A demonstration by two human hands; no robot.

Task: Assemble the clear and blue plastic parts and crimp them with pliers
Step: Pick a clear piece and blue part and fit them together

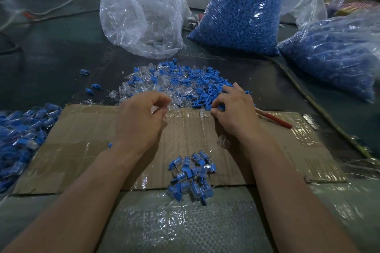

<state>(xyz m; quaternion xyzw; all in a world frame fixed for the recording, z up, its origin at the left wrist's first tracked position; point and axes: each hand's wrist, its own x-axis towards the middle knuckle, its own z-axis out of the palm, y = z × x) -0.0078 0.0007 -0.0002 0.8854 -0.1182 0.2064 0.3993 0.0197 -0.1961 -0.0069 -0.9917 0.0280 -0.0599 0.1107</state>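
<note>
At the far edge of the cardboard sheet [82, 139], both hands work the near rim of the loose pile [181, 84] of clear and blue parts on the counter [51, 63]. The left hand [139, 117] is curled, its fingertips pinching a clear part [172, 107]. The right hand [236, 109] nips a blue part [220, 107] between thumb and forefinger. The red-handled pliers [275, 119] lie just beside the right wrist, untouched. A small heap of joined pieces [191, 176] sits between the forearms.

The likeliest slip, I judge, is with the clear part. It is glossy and hard to read against the taped cardboard, so a light pinch could drop it or lift two at once. A blue part pushed in askew would probably jam, and crimping it might then crack the shell. Either forearm, drawn back carelessly, could scatter the joined heap. Reaching blind for the pliers may knock them off the cardboard.
</note>
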